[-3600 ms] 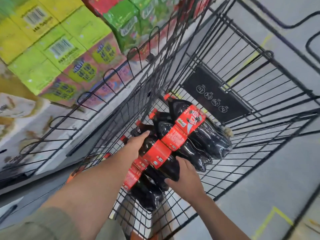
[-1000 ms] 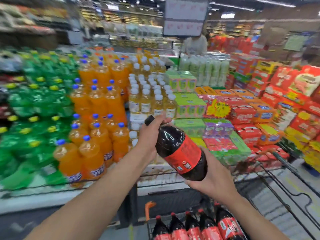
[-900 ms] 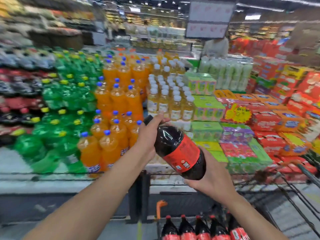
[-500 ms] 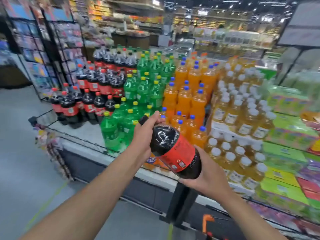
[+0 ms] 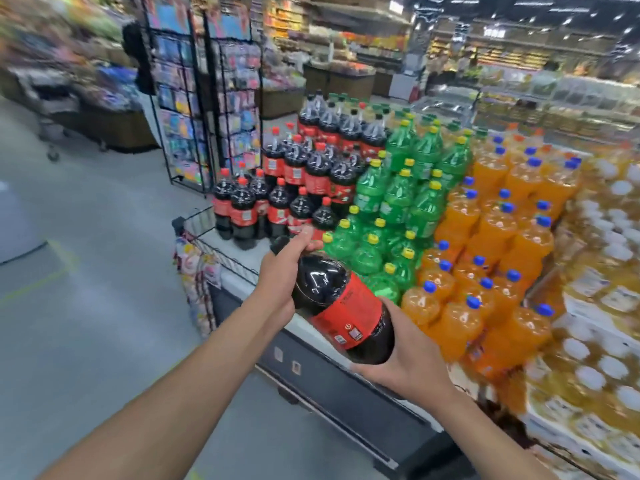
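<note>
Red-labelled bottle: a large cola bottle point(image 5: 341, 306), dark and full, is held in the air in front of the drinks display, clear of every shelf.
Long axis: tilted, with the neck pointing up, far and left, and the base low, near and right.
Left hand: the left hand point(image 5: 282, 271) is wrapped round the neck and shoulder, fingers curled over the top just below the cap, so it steers the far end.
Right hand: the right hand point(image 5: 405, 365) cups the base from below and the right, with the thumb lying up along the side; it seems to carry most of the weight.
Cola stack: the matching cola stack point(image 5: 311, 174) stands upright in tiers beyond the bottle and slightly left of it, on the far left part of the display.
Neighbours: green bottles point(image 5: 398, 199) stand right of the cola and orange bottles point(image 5: 502, 237) right of those; both lie behind and to the right of the held bottle.
Open spot: a bare strip of shelf deck point(image 5: 235, 259) shows at the near left corner, in front of the lowest cola row, just left of the left hand.
Edge: a low wire rail point(image 5: 194, 220) borders that corner.
Turning relation: the neck already points toward the cola stack, so the left hand is nearer to it. Standing the bottle there would likely mean swinging the base down and lifting it over the rail.
Risk: the base could knock the front cola row.
Beyond: a tall card rack point(image 5: 180, 109) stands on the floor, far left of the display.
</note>
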{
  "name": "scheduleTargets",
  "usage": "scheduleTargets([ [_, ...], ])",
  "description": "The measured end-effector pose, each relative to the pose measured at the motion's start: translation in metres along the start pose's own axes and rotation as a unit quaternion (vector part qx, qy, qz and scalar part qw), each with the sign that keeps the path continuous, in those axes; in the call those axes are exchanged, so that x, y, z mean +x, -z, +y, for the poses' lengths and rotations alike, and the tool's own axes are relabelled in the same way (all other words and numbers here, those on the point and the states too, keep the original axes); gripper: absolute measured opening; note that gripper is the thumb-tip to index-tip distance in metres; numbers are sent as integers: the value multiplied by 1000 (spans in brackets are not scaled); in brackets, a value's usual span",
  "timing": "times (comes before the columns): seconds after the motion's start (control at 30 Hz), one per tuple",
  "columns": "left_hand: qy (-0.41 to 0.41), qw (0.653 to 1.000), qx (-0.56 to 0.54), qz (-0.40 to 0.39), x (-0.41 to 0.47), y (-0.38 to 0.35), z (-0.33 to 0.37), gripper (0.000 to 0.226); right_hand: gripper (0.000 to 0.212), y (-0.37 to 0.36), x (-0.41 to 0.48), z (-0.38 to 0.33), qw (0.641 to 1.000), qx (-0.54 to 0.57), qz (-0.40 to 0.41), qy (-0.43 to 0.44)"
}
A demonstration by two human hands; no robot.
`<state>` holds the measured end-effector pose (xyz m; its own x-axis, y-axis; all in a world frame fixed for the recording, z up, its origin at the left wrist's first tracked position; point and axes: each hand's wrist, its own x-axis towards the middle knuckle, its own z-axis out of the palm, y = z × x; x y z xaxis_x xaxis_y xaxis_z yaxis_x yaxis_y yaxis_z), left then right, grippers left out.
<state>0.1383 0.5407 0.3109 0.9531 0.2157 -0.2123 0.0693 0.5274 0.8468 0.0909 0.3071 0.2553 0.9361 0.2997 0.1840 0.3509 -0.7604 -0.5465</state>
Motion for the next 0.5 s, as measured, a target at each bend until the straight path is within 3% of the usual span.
scheduleTargets([
  [0.5, -50, 993, -6, 103, 85, 123, 84, 32, 113, -91, 144, -87, 993, 17, -83, 80],
])
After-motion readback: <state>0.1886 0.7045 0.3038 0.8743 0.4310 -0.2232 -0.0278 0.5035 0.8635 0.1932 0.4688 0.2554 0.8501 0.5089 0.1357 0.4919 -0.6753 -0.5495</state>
